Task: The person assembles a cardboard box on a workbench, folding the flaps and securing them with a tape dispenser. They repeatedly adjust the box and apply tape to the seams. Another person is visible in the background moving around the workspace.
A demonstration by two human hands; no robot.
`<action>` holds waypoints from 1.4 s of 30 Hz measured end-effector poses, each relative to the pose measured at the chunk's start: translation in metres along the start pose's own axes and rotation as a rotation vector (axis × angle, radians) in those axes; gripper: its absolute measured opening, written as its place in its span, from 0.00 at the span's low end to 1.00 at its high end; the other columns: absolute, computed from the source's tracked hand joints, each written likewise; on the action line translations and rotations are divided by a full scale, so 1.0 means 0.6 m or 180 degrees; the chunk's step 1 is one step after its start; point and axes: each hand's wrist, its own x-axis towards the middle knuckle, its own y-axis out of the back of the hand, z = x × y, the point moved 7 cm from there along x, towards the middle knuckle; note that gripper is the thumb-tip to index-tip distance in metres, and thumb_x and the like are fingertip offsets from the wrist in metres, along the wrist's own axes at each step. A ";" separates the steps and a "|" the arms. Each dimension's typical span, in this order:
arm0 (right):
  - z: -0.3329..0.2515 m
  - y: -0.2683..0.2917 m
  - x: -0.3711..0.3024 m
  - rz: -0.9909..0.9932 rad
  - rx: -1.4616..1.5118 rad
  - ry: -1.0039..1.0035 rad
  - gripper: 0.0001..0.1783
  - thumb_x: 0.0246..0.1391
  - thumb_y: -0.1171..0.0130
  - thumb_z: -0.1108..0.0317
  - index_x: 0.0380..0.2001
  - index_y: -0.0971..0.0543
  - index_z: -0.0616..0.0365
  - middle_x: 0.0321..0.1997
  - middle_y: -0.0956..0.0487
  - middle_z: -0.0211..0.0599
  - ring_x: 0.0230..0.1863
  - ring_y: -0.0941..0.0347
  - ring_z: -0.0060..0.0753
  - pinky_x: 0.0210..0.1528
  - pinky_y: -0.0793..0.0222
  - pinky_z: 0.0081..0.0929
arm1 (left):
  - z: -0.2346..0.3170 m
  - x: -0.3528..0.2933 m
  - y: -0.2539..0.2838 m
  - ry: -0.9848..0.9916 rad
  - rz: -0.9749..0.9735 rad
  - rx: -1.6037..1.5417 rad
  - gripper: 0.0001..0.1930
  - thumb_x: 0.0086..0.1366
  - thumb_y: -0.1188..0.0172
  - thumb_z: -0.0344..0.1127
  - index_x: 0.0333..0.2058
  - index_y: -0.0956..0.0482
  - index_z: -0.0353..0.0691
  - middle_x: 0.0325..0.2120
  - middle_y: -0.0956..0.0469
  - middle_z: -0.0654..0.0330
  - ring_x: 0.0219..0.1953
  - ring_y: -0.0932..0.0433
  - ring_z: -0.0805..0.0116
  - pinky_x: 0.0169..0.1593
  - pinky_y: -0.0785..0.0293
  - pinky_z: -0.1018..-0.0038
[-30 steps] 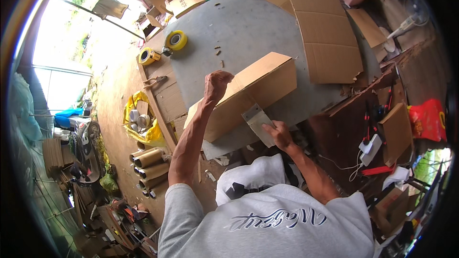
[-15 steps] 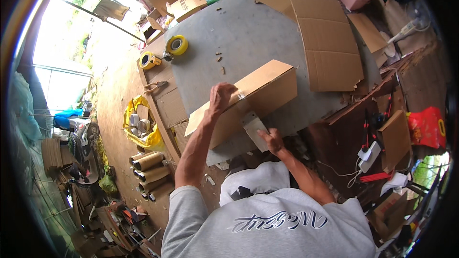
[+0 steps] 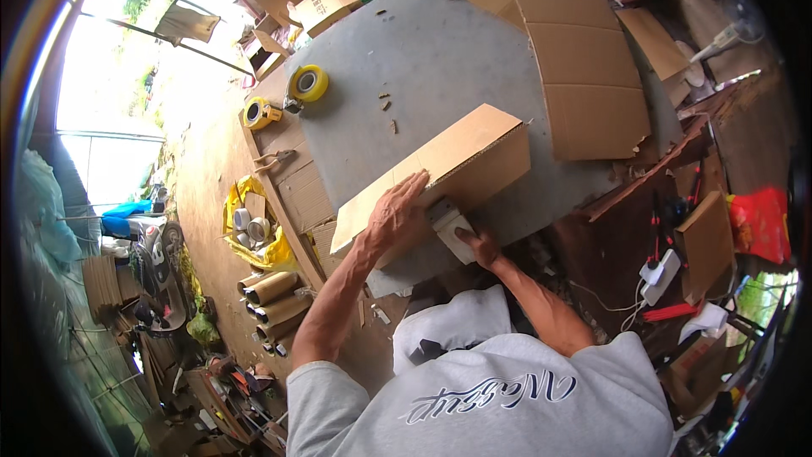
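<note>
Hands: left hand (image 3: 397,207) lies flat over the upper near edge of a cardboard box (image 3: 465,145), fingers extended; right hand (image 3: 482,245) grips a pale flat tool (image 3: 450,234) at its near side.
Box: long, folded into shape, slanting across the near part of the grey table (image 3: 355,118).
Progress: by my judgement, folding is done on the faces in view and the edge is being pressed down; whether it is fastened under the palm is hidden.
Flat sheet (image 3: 584,68): creased brown cardboard, unfolded, on the table's right.
Tape: yellow tape roll (image 3: 309,82) on the table's left, second tape roll (image 3: 260,113) just beside it.
Half-second change: left hand, earlier curled above the edge by a shiny strip, now lies flattened there.
</note>
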 end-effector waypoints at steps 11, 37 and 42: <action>-0.100 -0.004 -0.064 -0.0039 -0.0444 -0.0442 0.29 0.57 0.39 0.45 0.31 0.18 0.67 0.21 0.23 0.45 0.25 0.31 0.30 0.31 0.32 0.39 | -0.143 0.071 0.110 0.0890 -0.0315 0.0383 0.33 0.64 0.35 0.41 0.65 0.39 0.44 0.38 0.15 0.45 0.41 0.18 0.39 0.44 0.23 0.50; -0.067 -0.099 0.094 0.0467 -0.0440 -0.0258 0.25 0.56 0.40 0.50 0.34 0.19 0.68 0.22 0.23 0.41 0.27 0.31 0.27 0.33 0.35 0.37 | -0.454 0.179 0.120 0.1662 -0.0434 -0.0138 0.35 0.74 0.59 0.63 0.38 0.16 0.34 0.39 0.18 0.36 0.48 0.21 0.38 0.54 0.29 0.55; -0.054 -0.068 -0.121 0.0783 -0.0158 -0.0025 0.28 0.59 0.41 0.47 0.40 0.18 0.67 0.26 0.20 0.39 0.28 0.31 0.30 0.35 0.34 0.35 | -0.315 0.075 -0.014 0.1253 -0.0291 -0.0307 0.31 0.74 0.55 0.60 0.40 0.20 0.34 0.36 0.20 0.34 0.46 0.21 0.36 0.51 0.28 0.52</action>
